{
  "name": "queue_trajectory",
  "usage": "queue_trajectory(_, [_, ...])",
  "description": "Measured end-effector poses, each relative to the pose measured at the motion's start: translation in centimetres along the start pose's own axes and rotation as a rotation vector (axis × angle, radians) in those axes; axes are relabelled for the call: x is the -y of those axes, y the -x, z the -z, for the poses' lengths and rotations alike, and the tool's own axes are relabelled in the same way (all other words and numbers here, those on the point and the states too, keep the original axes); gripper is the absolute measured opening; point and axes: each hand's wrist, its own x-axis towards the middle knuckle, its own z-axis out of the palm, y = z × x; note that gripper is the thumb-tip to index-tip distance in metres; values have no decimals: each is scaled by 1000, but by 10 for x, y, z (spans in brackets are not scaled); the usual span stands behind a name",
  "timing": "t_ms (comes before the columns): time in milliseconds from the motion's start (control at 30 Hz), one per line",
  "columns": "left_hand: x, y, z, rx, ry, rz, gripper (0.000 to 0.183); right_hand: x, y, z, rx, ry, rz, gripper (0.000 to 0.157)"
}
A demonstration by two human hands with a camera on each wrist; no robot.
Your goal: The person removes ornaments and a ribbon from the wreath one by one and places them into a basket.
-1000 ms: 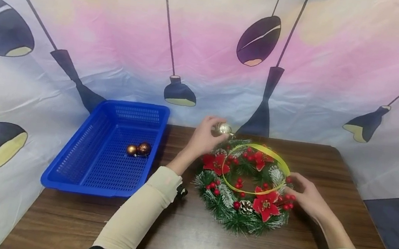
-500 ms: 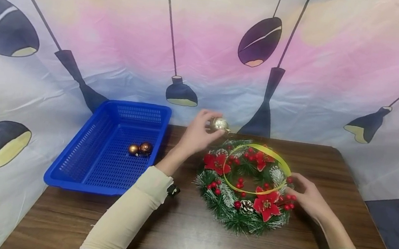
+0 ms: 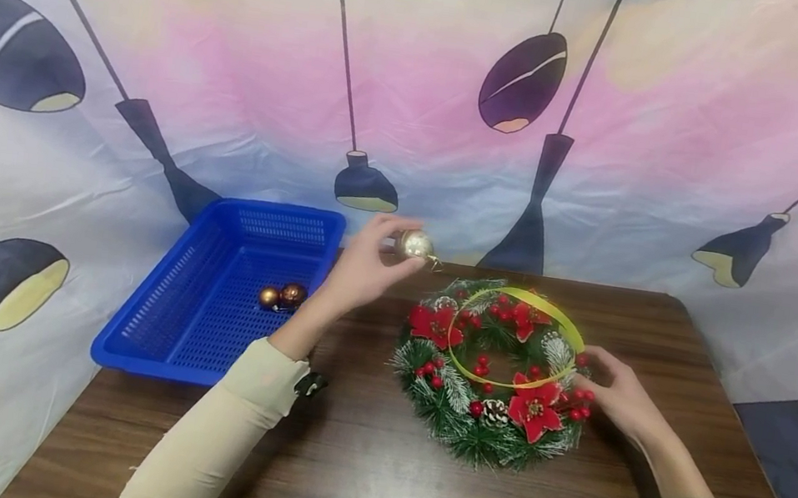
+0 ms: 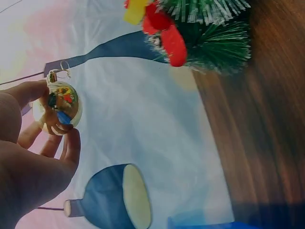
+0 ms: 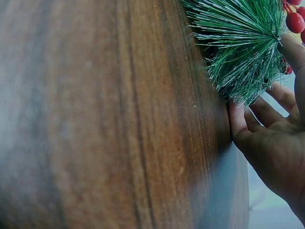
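My left hand (image 3: 358, 269) pinches a shiny pale-gold Christmas bauble (image 3: 415, 245) between thumb and fingers, in the air behind the table's far edge, between the basket and the wreath. In the left wrist view the bauble (image 4: 71, 102) has a small metal cap and a thin loop. A green Christmas wreath (image 3: 448, 415) with red poinsettias, berries and pine cones lies on the table. A yellow ribbon loop (image 3: 568, 330) rises from it. At the wreath's right side, my right hand (image 3: 617, 400) grips the edge; in the right wrist view its fingertips partly disappear among the needles.
A blue plastic basket (image 3: 151, 372) stands at the table's left. Inside lie a small gold bauble (image 3: 268, 297) and a larger brown one (image 3: 294, 295), near its right wall. Behind the wooden table (image 3: 368, 481) hangs a cloth backdrop (image 3: 255, 79) printed with lamps.
My left hand has moved left, away from the wreath's back edge and toward the basket, with the pale-gold bauble in its fingers. The right hand and the wreath have stayed in place.
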Motion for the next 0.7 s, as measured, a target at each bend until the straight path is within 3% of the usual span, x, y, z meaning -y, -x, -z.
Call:
queue_trajectory(267, [-15, 2, 32, -20, 5, -21, 53, 0, 0, 1, -12, -12, -7, 57])
queue_trajectory(467, [-4, 4, 56, -40, -32, 3, 52, -1, 2, 0, -16, 8, -11, 56])
queue_trajectory(700, [14, 21, 86, -66, -72, 38, 50, 1, 2, -1, -19, 3, 2, 56])
